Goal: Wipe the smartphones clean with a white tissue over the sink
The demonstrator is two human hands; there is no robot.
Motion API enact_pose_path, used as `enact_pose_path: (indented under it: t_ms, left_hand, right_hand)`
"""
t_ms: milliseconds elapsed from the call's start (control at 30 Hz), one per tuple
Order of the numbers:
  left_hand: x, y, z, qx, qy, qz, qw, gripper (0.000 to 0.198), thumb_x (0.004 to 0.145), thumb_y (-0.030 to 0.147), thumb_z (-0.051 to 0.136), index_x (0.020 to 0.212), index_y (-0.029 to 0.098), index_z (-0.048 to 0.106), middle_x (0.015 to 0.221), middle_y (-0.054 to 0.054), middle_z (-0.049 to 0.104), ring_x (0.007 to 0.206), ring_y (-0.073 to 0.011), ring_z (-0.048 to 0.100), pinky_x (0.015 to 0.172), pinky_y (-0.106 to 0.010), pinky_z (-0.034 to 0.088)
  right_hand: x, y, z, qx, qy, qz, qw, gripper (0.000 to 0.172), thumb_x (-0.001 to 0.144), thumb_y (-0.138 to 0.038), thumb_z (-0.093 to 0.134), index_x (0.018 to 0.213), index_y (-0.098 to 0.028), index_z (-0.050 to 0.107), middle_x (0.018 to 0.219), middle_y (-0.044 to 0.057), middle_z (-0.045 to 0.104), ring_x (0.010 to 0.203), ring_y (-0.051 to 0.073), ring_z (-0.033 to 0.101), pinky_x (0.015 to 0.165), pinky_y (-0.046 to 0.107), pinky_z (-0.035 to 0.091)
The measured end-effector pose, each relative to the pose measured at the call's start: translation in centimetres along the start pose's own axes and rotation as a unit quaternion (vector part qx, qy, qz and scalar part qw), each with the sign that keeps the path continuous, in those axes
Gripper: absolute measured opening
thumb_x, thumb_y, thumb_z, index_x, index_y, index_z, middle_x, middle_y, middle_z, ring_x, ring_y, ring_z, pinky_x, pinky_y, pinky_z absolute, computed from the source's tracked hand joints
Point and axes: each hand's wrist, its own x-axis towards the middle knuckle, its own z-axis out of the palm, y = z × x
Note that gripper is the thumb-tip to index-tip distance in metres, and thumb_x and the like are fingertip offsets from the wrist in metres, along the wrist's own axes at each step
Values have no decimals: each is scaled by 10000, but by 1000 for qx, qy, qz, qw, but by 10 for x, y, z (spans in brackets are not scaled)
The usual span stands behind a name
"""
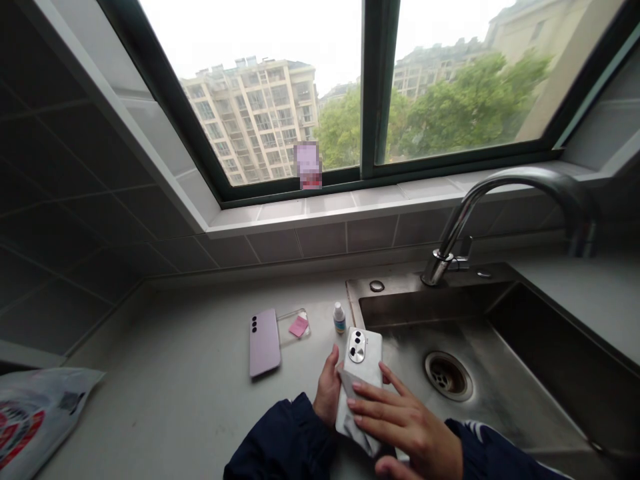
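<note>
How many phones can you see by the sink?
2. A white phone is in the left hand, with a cloth under the right hand. A lilac phone lies on the counter. A blurred thing on the windowsill might be another; I cannot tell.

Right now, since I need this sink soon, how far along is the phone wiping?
Done-looking: the lilac phone lies apart beside a clear case. In hand: the left hand holds a white phone while the right hand wipes it with a cloth. Remaining: unclear; a small bottle stands nearby.
</note>
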Motion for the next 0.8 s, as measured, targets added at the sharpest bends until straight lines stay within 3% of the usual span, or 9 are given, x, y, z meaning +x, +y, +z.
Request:
enact_pose_path:
  t_ms: [133, 333, 467, 567, 800]
  left_hand:
    - [-2, 0, 5, -2, -15, 2, 1000, 817, 876, 686, 324, 1253, 1, 561, 966, -192, 698, 909, -276, 666, 932, -386, 412]
    - [-2, 0, 8, -7, -54, 8, 998, 732, 846, 645, 453, 1346, 113, 499, 1090, -161, 666, 997, -303, 637, 965, -432, 389]
    - [-4, -1, 5, 24, -99, -46, 994, 784, 849, 732, 301, 1306, 137, 527, 1028, -180, 680, 841, -328, 677, 840, -509, 437]
    - [-5, -2, 3, 42, -129, -67, 988, 856, 847, 760, 167, 1263, 115, 546, 982, -199, 683, 775, -332, 689, 748, -503, 464]
    - [-7, 0, 6, 33, -136, -62, 988, 841, 857, 746, 167, 1304, 125, 515, 1042, -196, 667, 811, -343, 687, 764, -513, 456]
  right_hand:
    - [0, 7, -1, -46, 16, 22, 999, 479, 983, -376, 446, 1421, -182, 456, 1408, 92, 529, 1392, 263, 385, 1197, 535, 14]
    - [-6, 24, -4, -115, 40, 121, 985, 526, 980, -305, 444, 1487, -194, 354, 1502, 95, 402, 1435, 262, 294, 1187, 529, 128]
    - [-10, 31, -2, -156, 32, 148, 976, 595, 974, -287, 452, 1523, -168, 257, 1554, 107, 297, 1459, 280, 221, 1165, 542, 210]
    - [-10, 31, -1, -174, 46, 164, 970, 593, 976, -258, 438, 1527, -157, 243, 1572, 105, 253, 1471, 300, 163, 1153, 557, 238]
    - [-7, 29, -3, -176, 55, 149, 972, 568, 966, -209, 448, 1508, -145, 292, 1555, 108, 303, 1469, 322, 162, 1138, 584, 258]
